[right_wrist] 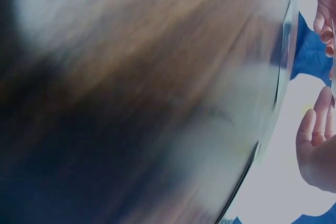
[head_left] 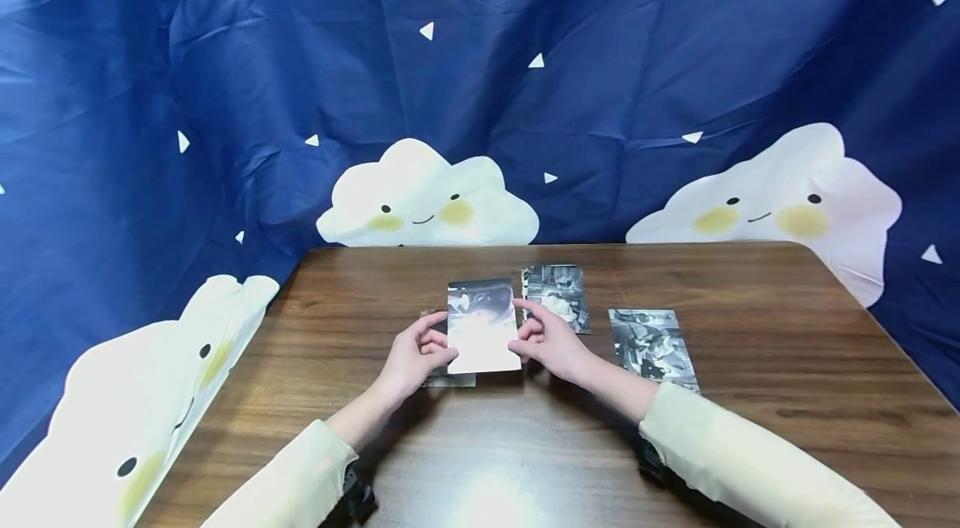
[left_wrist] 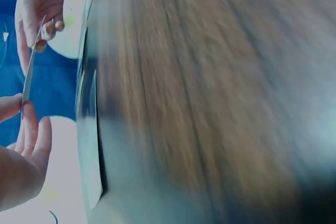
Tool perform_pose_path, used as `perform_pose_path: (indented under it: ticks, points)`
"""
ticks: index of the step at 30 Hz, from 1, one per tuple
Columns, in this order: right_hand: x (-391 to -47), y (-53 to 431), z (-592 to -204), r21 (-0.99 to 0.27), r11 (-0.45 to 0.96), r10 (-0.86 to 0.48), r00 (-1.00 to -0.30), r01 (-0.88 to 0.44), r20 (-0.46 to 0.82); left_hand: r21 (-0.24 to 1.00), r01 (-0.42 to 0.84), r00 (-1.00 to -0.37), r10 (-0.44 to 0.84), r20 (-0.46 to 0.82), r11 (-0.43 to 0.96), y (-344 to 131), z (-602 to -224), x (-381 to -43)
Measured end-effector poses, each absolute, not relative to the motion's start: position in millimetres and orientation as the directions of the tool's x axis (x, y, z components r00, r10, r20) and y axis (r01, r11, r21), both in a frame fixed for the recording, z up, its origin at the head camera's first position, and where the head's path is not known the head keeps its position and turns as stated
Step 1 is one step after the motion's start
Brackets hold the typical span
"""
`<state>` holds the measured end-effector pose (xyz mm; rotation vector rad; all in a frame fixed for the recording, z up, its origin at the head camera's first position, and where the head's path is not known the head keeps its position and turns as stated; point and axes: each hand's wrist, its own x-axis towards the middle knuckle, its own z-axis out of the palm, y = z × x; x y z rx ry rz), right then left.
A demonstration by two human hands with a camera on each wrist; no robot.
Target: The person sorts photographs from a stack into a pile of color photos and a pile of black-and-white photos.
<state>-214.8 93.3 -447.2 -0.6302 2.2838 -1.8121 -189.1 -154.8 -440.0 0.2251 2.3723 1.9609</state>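
A glossy black-and-white photo print (head_left: 483,328) is held up above the table, its lower part washed out by glare. My left hand (head_left: 411,355) pinches its left edge between thumb and fingers. On the opposite edge, my right hand (head_left: 552,342) pinches it the same way. Edge-on, the print (left_wrist: 29,74) looks thin and almost straight in the left wrist view. Another photo (head_left: 450,381) lies on the table beneath it, mostly hidden. Just behind my right hand is a small stack of photos (head_left: 562,286).
A separate black-and-white photo (head_left: 652,343) lies to the right, partly behind my right forearm. All of this is on a brown wood-grain table (head_left: 780,328). A blue curtain (head_left: 480,37) with white clouds hangs behind the table's far edge and along the left side.
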Motion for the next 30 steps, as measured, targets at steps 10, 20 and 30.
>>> perform_pose_path:
  ticks: [10,20,30]
  points:
    - [-212,69,-459,-0.96,0.19,-0.453,-0.886,-0.203,0.098,0.967,0.072,-0.989,0.144,0.037,0.245,-185,-461,-191]
    - [-215,51,-467,-0.929,0.308,-0.466,-0.884,-0.206,0.042,0.968,0.011,-0.989,0.147,-0.027,0.251,-201,-473,-193]
    - [-225,33,-473,-0.906,0.369,-0.441,-0.897,-0.209,0.028,0.95,0.014,-0.988,0.149,-0.034,0.311,-213,-470,-202]
